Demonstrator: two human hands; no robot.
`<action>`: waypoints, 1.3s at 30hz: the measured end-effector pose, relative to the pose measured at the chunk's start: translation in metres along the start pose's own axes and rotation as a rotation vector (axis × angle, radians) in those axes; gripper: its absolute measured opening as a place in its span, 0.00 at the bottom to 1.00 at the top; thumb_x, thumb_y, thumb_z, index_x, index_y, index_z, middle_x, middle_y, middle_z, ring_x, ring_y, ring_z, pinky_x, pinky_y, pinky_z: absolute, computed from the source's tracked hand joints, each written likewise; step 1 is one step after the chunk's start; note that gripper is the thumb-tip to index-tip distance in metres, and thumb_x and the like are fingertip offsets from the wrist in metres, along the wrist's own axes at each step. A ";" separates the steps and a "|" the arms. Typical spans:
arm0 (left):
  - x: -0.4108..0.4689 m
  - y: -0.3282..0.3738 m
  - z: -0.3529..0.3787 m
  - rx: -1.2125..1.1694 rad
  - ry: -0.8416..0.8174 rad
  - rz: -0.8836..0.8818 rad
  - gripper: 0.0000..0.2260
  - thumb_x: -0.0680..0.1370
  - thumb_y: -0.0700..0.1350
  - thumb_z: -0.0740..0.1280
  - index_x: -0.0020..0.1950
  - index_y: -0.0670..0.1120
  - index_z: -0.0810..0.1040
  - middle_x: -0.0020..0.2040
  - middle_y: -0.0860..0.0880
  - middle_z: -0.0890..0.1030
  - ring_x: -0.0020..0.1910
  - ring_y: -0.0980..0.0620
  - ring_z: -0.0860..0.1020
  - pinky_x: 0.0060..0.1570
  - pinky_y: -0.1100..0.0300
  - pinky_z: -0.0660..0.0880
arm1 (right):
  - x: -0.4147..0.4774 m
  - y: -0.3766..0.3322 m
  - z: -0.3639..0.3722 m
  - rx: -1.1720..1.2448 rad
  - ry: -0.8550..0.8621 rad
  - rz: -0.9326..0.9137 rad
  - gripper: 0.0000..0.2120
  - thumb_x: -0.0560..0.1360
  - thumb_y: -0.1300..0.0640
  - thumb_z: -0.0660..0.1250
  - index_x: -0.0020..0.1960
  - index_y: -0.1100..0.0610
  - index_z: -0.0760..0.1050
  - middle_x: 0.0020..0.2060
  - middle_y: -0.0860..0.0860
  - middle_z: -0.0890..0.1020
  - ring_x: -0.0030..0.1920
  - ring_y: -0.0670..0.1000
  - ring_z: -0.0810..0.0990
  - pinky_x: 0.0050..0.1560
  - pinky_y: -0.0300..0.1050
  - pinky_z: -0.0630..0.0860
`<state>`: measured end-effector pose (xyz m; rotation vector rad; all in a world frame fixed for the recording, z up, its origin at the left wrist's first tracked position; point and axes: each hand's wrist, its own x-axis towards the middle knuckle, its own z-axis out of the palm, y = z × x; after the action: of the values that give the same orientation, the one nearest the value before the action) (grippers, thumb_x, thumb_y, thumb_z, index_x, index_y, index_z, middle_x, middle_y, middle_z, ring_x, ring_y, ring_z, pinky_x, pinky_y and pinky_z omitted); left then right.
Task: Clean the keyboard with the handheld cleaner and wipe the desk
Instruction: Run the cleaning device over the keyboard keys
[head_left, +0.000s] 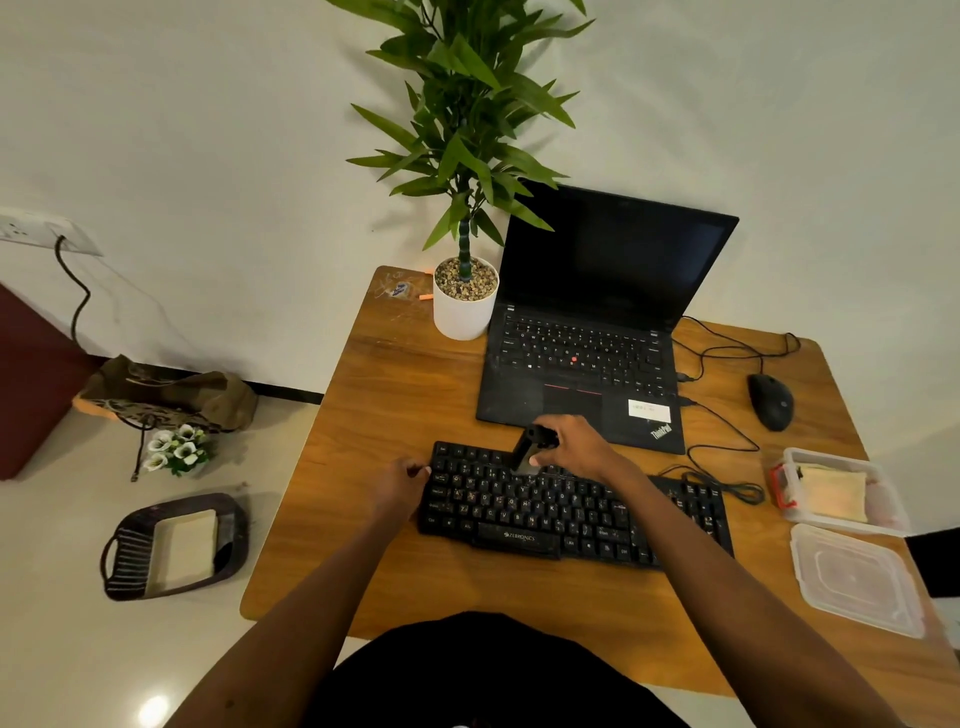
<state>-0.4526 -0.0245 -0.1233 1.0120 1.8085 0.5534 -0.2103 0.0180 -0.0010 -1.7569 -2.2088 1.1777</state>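
Note:
A black keyboard (550, 512) lies on the wooden desk (395, 395) in front of an open black laptop (587, 353). My right hand (576, 444) grips a small dark handheld cleaner (530, 452), whose lower end touches the keyboard's upper rows. My left hand (402, 486) holds the keyboard's left edge with curled fingers. A yellowish cloth (834, 493) lies in an open clear plastic box (841, 525) at the desk's right side.
A potted plant in a white pot (464, 312) stands at the desk's back left. A black mouse (770, 401) and cables lie right of the laptop. A clear lid (857, 577) rests near the right front edge. On the floor at left sit a basket (174, 545), flowers and a bag.

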 end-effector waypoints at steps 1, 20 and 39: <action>0.000 0.001 -0.001 0.017 -0.003 0.008 0.08 0.80 0.44 0.62 0.52 0.43 0.79 0.45 0.47 0.80 0.48 0.47 0.79 0.50 0.51 0.76 | -0.003 0.005 -0.001 0.000 0.003 0.013 0.14 0.69 0.63 0.73 0.53 0.63 0.76 0.45 0.53 0.79 0.45 0.50 0.76 0.42 0.40 0.70; -0.005 0.005 -0.002 0.120 0.040 0.026 0.06 0.79 0.46 0.64 0.49 0.47 0.80 0.45 0.48 0.83 0.45 0.49 0.81 0.51 0.48 0.78 | -0.018 0.037 -0.014 0.023 0.055 0.048 0.14 0.69 0.64 0.73 0.54 0.62 0.77 0.48 0.56 0.81 0.49 0.54 0.79 0.49 0.47 0.74; -0.009 0.012 0.001 0.098 0.074 -0.012 0.10 0.79 0.43 0.64 0.55 0.41 0.79 0.46 0.47 0.80 0.46 0.50 0.78 0.44 0.57 0.75 | -0.016 0.045 -0.018 -0.042 0.120 0.034 0.16 0.69 0.64 0.72 0.56 0.61 0.76 0.50 0.58 0.82 0.50 0.55 0.80 0.48 0.43 0.73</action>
<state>-0.4452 -0.0260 -0.1104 1.0578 1.9213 0.5051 -0.1595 0.0156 -0.0094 -1.8367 -2.1585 1.0105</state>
